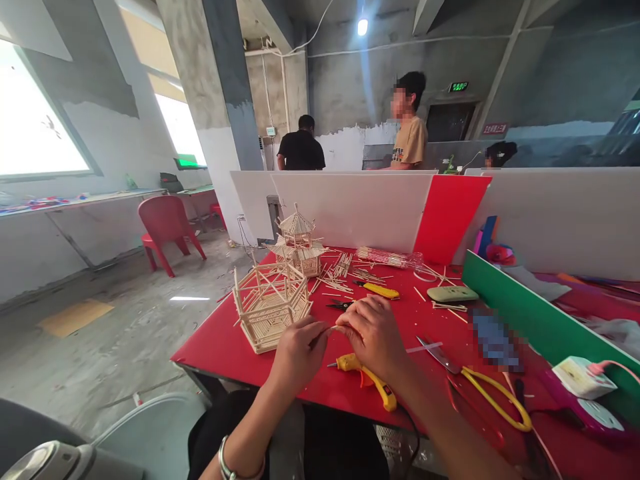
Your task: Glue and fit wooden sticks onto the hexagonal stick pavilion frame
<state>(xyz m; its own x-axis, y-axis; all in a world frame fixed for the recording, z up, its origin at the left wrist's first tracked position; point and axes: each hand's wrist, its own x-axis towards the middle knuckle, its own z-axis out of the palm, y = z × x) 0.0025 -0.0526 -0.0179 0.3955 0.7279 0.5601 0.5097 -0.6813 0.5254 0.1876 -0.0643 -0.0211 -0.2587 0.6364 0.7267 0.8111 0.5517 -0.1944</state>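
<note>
My left hand (303,347) and my right hand (373,330) meet above the front of the table, both closed in a pinch. Between their fingertips is a short, pale wooden stick (336,329), mostly covered by the fingers. Just left of my hands stands an open six-sided frame (273,300) of wooden sticks. A stick-built pagoda model (297,240) with a pointed roof stands behind it. Under my right hand lies a yellow glue gun (367,377). Black-tipped pliers (340,305) and a yellow utility knife (379,290) lie just beyond my hands.
Loose sticks (343,270) and a bundle in plastic (387,257) lie toward the back of the red table (220,343). Yellow-handled scissors (480,383), a glasses case (453,293) and a power strip (590,410) are on the right. White partitions (345,207) border the table; people are beyond.
</note>
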